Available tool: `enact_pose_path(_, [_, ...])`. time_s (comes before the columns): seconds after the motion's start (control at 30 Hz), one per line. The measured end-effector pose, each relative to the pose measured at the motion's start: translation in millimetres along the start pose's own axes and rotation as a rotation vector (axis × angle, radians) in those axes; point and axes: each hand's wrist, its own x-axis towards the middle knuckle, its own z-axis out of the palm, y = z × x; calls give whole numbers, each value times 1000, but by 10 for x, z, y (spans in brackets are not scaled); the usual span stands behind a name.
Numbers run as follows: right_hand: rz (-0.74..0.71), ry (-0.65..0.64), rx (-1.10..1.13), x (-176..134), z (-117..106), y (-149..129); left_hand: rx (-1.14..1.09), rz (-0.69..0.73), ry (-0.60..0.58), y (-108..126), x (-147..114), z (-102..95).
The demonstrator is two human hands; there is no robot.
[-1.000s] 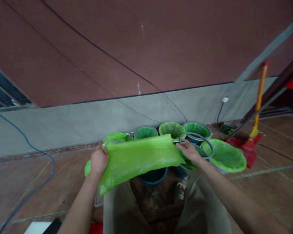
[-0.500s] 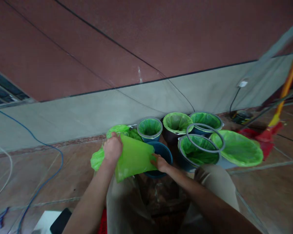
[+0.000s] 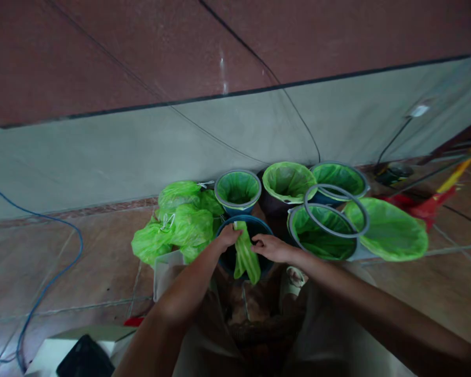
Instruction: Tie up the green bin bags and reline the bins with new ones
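A bunched, folded green plastic bag (image 3: 245, 256) hangs from my left hand (image 3: 230, 236), whose fingers are closed on its upper end. It dangles over the mouth of an unlined blue bin (image 3: 265, 224) between my knees. Close to the bag's right side, my right hand (image 3: 273, 247) has bent fingers slightly apart, with nothing visible between them. Right behind the blue bin stands a bin lined in green (image 3: 238, 189). To the right, a loose grey ring (image 3: 364, 226) lies tilted across another lined bin (image 3: 321, 255).
Several tied green bags (image 3: 192, 222) are heaped on the left. More lined bins (image 3: 289, 180) stand along the wall, and one with a wide green liner (image 3: 388, 230) is at the right. A blue cable (image 3: 76, 251) crosses the tiles. A white box (image 3: 51, 353) lies lower left.
The green bag was spread wide between both hands and now hangs bunched from my left hand. My left hand moved right, over the blue bin. My right hand has come off the bag.
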Motion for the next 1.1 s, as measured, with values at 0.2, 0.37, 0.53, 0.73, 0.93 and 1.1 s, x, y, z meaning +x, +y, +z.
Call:
enact_pose_path(0.2, [70, 15, -147, 270, 222, -69, -299, -53, -86, -20, 38, 99])
enact_pose_path(0.37, [95, 56, -184, 469, 111, 69, -287, -69, -156, 33, 76, 30])
enact_pose_path(0.53, [123, 75, -197, 474, -79, 253, 173, 68, -228, -39, 67, -51])
enact_pose_path(0.73, [47, -140, -281, 267, -248, 376, 963, 116, 118, 69, -77, -229])
enact_pose_path(0.93, [46, -428, -300, 102, -244, 419, 1017, 275, 343, 172, -120, -389])
enact_pose_path(1.1, [69, -183, -103, 180, -230, 344, 831, 253, 264, 58, -128, -234])
